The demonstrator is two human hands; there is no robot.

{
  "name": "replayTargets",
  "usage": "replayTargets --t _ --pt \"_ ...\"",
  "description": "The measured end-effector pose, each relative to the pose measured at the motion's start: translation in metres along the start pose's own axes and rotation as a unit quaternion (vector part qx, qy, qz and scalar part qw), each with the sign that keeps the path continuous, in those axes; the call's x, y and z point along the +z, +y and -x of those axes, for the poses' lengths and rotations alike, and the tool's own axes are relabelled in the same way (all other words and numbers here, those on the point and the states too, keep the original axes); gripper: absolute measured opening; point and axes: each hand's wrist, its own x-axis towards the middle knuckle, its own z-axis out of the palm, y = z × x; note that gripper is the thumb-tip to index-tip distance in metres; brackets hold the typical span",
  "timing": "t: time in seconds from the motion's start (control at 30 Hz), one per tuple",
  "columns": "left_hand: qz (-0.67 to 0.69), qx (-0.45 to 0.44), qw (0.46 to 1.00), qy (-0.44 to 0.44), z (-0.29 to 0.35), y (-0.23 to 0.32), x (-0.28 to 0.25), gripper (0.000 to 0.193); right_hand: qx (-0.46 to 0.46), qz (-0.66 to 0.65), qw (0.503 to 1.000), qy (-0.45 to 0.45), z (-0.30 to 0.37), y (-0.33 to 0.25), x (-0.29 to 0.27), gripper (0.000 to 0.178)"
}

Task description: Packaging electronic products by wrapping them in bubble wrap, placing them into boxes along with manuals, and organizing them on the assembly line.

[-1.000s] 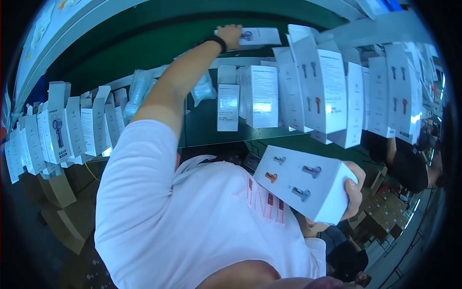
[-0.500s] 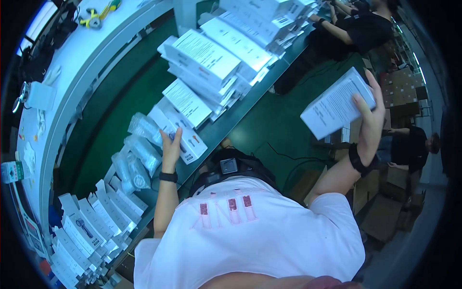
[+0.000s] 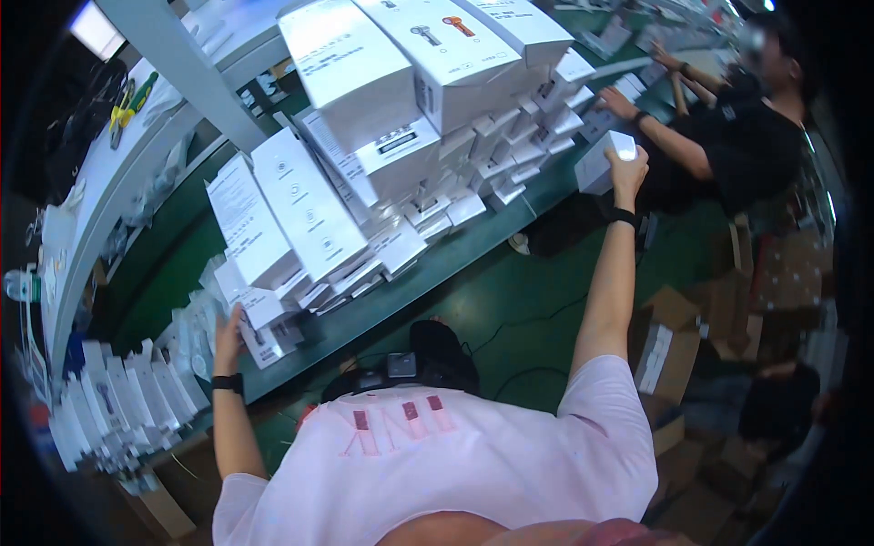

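Note:
My right hand (image 3: pixel 628 168) is stretched far out to the right and grips a white box (image 3: pixel 599 164) over the right end of the green table (image 3: pixel 455 259). My left hand (image 3: pixel 228 329) rests with fingers apart against a small white box (image 3: pixel 266 320) at the low end of a stack near the table's front edge. A black band sits on each wrist. Between my hands rises a tall pile of white boxes (image 3: pixel 364 191), with large ones (image 3: pixel 428 64) on top.
A co-worker in a black shirt (image 3: pixel 756 136) handles small boxes at the table's far right end. A row of upright white boxes (image 3: pixel 118 400) stands at lower left. Cardboard cartons (image 3: pixel 669 350) lie on the floor to the right. A grey post (image 3: pixel 173 64) and a shelf with a yellow-green tool (image 3: pixel 127 100) are at upper left.
My right hand has carried the white box down from the air toward the table's right end. My left hand has stayed on the small boxes. The view has swung.

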Motion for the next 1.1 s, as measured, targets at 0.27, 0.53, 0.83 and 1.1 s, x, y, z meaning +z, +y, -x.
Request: replayTargets --t 0.27,0.53,0.83,1.1 --pt "0.188 0.033 0.976 -0.102 0.069 0.005 -0.006 0.067 -0.217 0.030 0.962 -0.161 -0.080 0.063 0.163 0.064" --pt "-0.134 0.038 0.978 0.155 0.115 -0.071 -0.083 0.081 0.018 0.382 0.513 -0.769 0.086 -0.065 0.002 0.030" --pt "-0.222 0.240 0.927 0.185 -0.014 -0.104 -0.107 0.056 -0.301 0.059 0.439 -0.844 0.439 -0.305 -0.132 0.038" --pt "-0.152 0.069 0.978 0.124 -0.094 -0.119 -0.068 0.063 -0.262 0.069 0.464 -0.843 0.551 -0.416 -0.174 0.044"
